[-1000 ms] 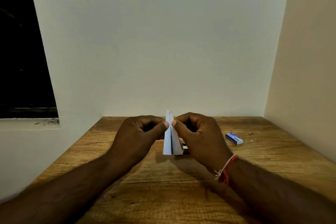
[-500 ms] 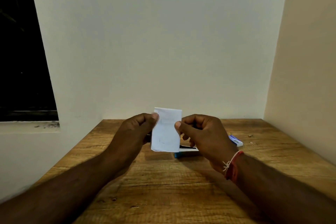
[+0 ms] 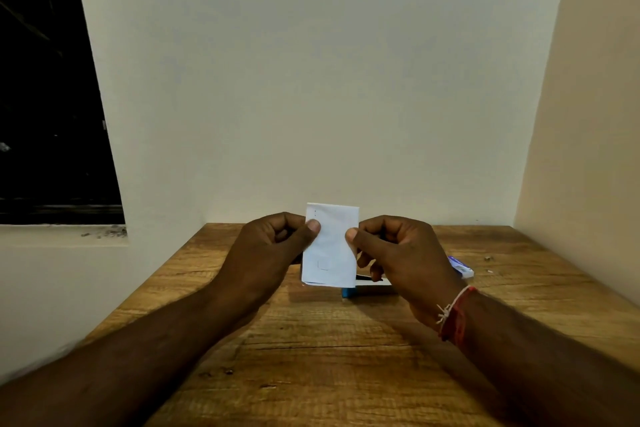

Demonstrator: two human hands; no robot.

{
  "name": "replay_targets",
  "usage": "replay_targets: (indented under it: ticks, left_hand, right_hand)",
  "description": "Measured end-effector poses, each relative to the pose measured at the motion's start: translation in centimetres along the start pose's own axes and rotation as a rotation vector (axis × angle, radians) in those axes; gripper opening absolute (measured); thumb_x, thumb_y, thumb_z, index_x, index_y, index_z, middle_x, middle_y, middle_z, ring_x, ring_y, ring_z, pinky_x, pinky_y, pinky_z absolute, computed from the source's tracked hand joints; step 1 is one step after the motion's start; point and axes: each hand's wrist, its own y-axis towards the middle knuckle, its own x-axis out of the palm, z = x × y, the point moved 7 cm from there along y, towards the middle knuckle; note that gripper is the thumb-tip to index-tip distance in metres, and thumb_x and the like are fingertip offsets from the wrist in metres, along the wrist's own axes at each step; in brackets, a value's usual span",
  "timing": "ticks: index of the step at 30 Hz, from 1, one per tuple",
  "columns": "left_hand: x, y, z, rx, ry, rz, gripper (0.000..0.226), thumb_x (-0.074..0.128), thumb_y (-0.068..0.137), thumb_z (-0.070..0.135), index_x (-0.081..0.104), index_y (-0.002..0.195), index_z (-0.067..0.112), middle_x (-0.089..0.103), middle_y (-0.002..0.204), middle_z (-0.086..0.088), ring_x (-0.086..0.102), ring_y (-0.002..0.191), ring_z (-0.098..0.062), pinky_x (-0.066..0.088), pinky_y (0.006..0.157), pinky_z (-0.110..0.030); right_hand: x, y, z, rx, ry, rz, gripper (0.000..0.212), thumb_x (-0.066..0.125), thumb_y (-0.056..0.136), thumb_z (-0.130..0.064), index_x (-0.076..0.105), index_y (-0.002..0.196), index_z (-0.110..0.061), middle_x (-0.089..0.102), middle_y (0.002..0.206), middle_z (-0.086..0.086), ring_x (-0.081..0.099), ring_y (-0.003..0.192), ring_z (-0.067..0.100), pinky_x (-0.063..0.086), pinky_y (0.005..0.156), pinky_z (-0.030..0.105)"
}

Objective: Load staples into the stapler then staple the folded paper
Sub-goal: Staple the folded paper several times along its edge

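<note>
Wooden table (image 3: 311,374), dark window (image 3: 45,97) at left — pale wall (image 3: 311,80)

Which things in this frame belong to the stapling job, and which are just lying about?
Job: paper, pinched by left hand and right hand; stapler behind it; blue box, likely staples.
Lying about: small bits on the table.

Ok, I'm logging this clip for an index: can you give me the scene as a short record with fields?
paper: folded, white, held upright over the table
left hand: pinches the paper's left edge
right hand: pinches its right edge
stapler: on the table behind the paper, partly hidden
staple box: on the table, right of the right hand
</note>
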Motion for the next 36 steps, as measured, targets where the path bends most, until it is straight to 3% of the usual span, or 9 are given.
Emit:
replay_targets:
  ticks: [6,10,14,19,23,27,31,34,36]
  left_hand:
    - [-0.2,0.1,0.0,-0.025,0.002,0.012,0.024,0.071,0.107,0.024,0.081,0.099,0.004,0.088,0.099,-0.01,0.085,0.1,-0.029,0.067,0.1,-0.051]
    - [-0.4,0.0,0.3,-0.01,-0.071,0.033,0.034,0.073,0.103,0.034,0.08,0.096,0.001,0.086,0.097,-0.009,0.084,0.099,-0.03,0.069,0.095,-0.046]
    - [-1.0,0.2,0.6,0.026,-0.033,0.089,0.029,0.076,0.102,0.028,0.079,0.097,0.0,0.086,0.098,-0.009,0.084,0.095,-0.024,0.07,0.092,-0.044]
    - [-0.8,0.1,0.5,0.025,0.019,0.095,0.032,0.067,0.108,0.033,0.081,0.098,0.005,0.087,0.099,-0.006,0.084,0.099,-0.027,0.07,0.093,-0.042]
    - [-0.6,-0.1,0.0,-0.07,-0.081,0.084,0.049,0.05,0.113,0.046,0.084,0.109,0.011,0.088,0.105,-0.01,0.085,0.1,-0.026,0.067,0.093,-0.044]
    - [1.2,-0.7,-0.7,-0.276,-0.371,-0.146,0.055,0.053,0.107,0.05,0.078,0.127,0.006,0.083,0.124,-0.02,0.081,0.114,-0.036,0.063,0.102,-0.055]
    - [3.6,-2.0,-0.3,-0.321,-0.407,-0.393,0.023,0.069,0.104,0.021,0.081,0.114,0.004,0.086,0.104,-0.017,0.086,0.09,-0.024,0.071,0.077,-0.035]
    - [4.6,-2.5,-1.0,-0.316,-0.522,-0.599,0.055,0.095,0.084,0.029,0.078,0.132,0.008,0.079,0.12,-0.024,0.081,0.105,-0.034,0.069,0.093,-0.048]
    - [4.2,-2.0,-1.3,-0.304,-0.509,-0.551,0.058,0.09,0.087,0.02,0.072,0.142,0.009,0.079,0.129,-0.022,0.079,0.115,-0.032,0.068,0.092,-0.044]
  right_hand:
    - [0.2,-0.2,-0.4,-0.009,-0.018,-0.015,0.013,0.083,0.096,-0.019,0.083,0.085,-0.013,0.079,0.076,0.012,0.07,0.066,0.018,0.056,0.059,0.035]
    - [0.4,-0.5,-0.6,-0.024,-0.092,-0.044,0.011,0.083,0.096,-0.023,0.083,0.087,-0.017,0.08,0.075,0.005,0.072,0.065,0.013,0.059,0.06,0.031]
    - [0.8,-0.7,-0.7,-0.025,-0.109,-0.073,0.01,0.081,0.098,-0.021,0.083,0.093,-0.013,0.082,0.079,0.008,0.071,0.062,0.009,0.058,0.057,0.028]
    - [0.7,-0.4,-0.3,-0.01,-0.056,-0.083,0.012,0.081,0.098,-0.02,0.082,0.089,-0.012,0.08,0.078,0.009,0.07,0.066,0.017,0.057,0.057,0.033]
    - [0.7,-0.1,0.1,0.0,0.012,-0.104,0.012,0.079,0.099,-0.015,0.081,0.09,-0.008,0.077,0.079,0.013,0.07,0.068,0.021,0.057,0.058,0.033]
    - [0.9,0.1,0.7,0.028,0.181,-0.146,0.011,0.07,0.104,-0.007,0.079,0.099,-0.007,0.08,0.086,0.012,0.072,0.075,0.02,0.057,0.061,0.032]
    - [1.3,-0.1,0.8,0.035,0.216,-0.186,0.014,0.069,0.103,-0.012,0.079,0.098,-0.003,0.076,0.09,0.011,0.065,0.074,0.02,0.057,0.064,0.03]
    - [2.2,-0.8,0.9,0.114,0.321,-0.296,0.02,0.067,0.103,-0.014,0.078,0.107,0.002,0.069,0.092,0.027,0.063,0.072,0.038,0.063,0.065,0.045]
    - [2.2,-0.8,1.1,0.119,0.319,-0.313,0.022,0.071,0.1,-0.013,0.08,0.115,-0.001,0.08,0.111,0.024,0.076,0.096,0.045,0.067,0.087,0.054]
